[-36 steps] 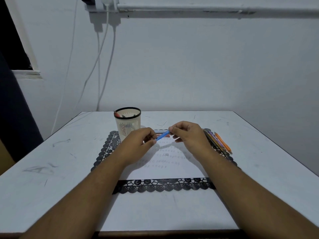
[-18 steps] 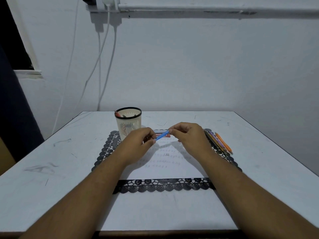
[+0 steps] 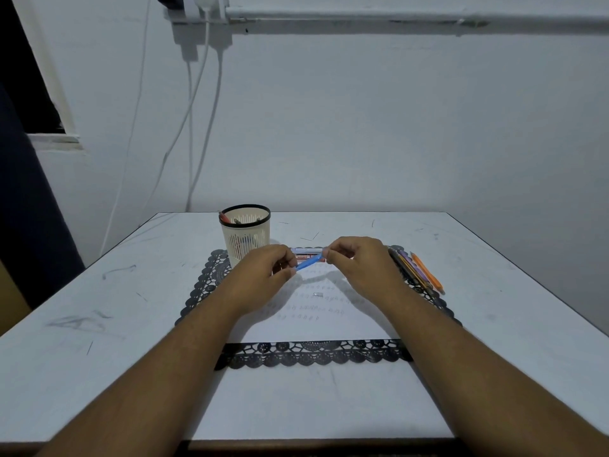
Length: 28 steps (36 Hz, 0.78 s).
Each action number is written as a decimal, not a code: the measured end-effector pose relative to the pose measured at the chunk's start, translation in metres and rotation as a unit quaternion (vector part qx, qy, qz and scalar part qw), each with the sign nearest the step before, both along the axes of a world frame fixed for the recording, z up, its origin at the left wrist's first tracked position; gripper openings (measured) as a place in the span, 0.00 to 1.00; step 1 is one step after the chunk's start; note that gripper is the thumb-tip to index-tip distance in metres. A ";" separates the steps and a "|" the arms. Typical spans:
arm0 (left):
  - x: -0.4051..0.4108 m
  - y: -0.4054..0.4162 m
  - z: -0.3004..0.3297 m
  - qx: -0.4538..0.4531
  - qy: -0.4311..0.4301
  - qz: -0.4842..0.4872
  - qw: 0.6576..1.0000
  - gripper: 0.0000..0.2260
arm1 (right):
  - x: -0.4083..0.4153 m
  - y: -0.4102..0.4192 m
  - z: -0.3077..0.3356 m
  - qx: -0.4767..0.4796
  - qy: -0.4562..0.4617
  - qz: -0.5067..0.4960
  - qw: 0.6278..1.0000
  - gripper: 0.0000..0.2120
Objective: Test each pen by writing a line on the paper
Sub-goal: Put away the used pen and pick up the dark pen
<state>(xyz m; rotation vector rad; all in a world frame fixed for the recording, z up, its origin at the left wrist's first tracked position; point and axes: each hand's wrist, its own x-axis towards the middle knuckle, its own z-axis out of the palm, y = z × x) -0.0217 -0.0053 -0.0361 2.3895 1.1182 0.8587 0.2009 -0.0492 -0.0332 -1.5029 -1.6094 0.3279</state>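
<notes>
I see almost nothing changed over the last second: my left hand point(image 3: 263, 272) and right hand point(image 3: 359, 262) still pinch the two ends of the blue pen point(image 3: 309, 262), held just above the paper point(image 3: 329, 318), toward its far edge. I judge it is being uncapped or recapped; no line is being written.

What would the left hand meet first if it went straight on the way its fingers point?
Probably the right hand, which pinches the other end of the blue pen that the left hand holds; depth is unclear.
</notes>
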 end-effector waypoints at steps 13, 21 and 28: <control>0.000 0.002 0.002 -0.004 -0.022 0.025 0.999 0.04 | -0.001 -0.004 -0.009 -0.166 -0.024 0.056 0.984 0.06; 0.001 -0.002 0.003 -0.007 0.000 0.033 0.999 0.05 | -0.007 0.000 -0.016 -0.176 -0.051 0.058 0.981 0.03; 0.001 -0.005 0.005 -0.005 0.014 0.036 0.999 0.05 | -0.008 -0.001 -0.014 -0.159 -0.091 0.038 0.982 0.04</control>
